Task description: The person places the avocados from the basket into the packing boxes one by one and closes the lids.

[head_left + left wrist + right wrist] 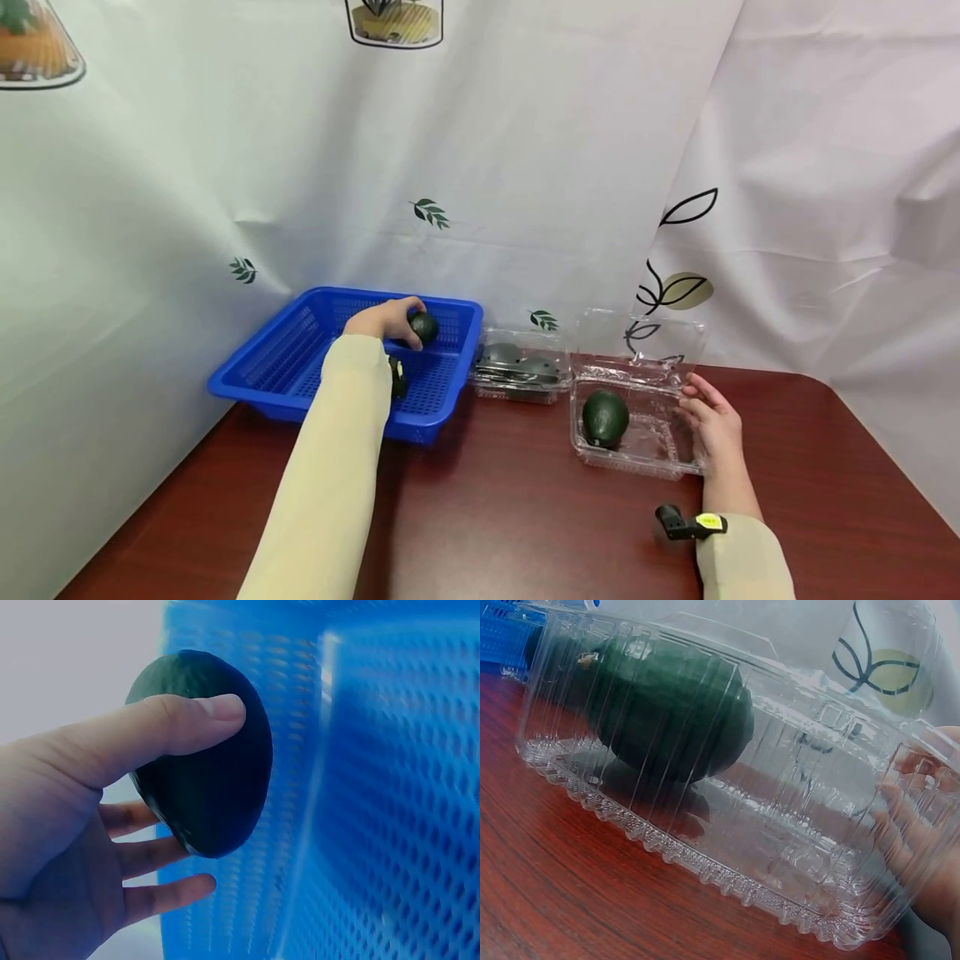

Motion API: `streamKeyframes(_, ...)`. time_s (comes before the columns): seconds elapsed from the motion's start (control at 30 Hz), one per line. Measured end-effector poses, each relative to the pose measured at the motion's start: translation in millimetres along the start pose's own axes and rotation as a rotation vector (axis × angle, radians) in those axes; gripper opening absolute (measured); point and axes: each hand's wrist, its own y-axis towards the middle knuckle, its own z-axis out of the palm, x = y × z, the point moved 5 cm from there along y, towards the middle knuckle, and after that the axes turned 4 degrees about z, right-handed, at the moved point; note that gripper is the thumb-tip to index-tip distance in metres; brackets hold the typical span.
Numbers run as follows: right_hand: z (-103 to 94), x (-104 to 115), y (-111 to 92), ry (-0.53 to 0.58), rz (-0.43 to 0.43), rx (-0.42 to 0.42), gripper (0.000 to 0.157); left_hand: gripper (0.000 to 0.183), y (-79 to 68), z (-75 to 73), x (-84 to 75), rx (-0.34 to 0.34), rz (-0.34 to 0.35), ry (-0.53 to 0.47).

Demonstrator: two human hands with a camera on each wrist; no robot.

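Observation:
My left hand [384, 319] grips a dark green avocado [425, 328] over the far right part of the blue basket [251, 377]. In the left wrist view the thumb lies across this avocado [225, 780] and the other fingers are behind it. At the right, an open-lidded clear plastic clamshell box [637, 463] stands on the table with one avocado [605, 417] in its left half. My right hand [717, 429] holds the box's right side, its fingers at the rim; they show through the clear wall [795, 825] in the right wrist view.
A closed clamshell box [525, 392] with dark green avocados inside stands between the basket and the open box. Behind them hangs a white printed curtain [510, 167]. The reddish-brown table [525, 508] extends in front.

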Motion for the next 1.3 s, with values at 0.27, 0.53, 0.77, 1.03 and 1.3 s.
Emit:
streamKeyframes(0.27,0.9,0,-1,0.031,0.014,-0.003,0.037,0.068,-13.3,-11.0,-12.6,-0.108,0.076,-0.111)
streamKeyframes(0.53,0.6,-1,-2,0.036,0.003,0.013,0.039,0.073,-29.7,-16.7,-33.4,-0.220,0.134,-0.102)
streamKeyframes(0.77,0.0,-2,0,0.009,0.007,-0.025,0.037,0.074,-43.8,-26.7,-62.9,-0.315,0.221,-0.052)
streamKeyframes(1.03,-1.1,0,-1,0.031,0.009,0.004,0.031,0.072,-50.6,-24.8,-100.1,-0.306,0.335,-0.043)
streamKeyframes(1.3,-0.9,0,-2,0.013,-0.001,0.002,0.031,0.071,-41.8,-3.4,-128.9,-0.211,0.438,-0.099)
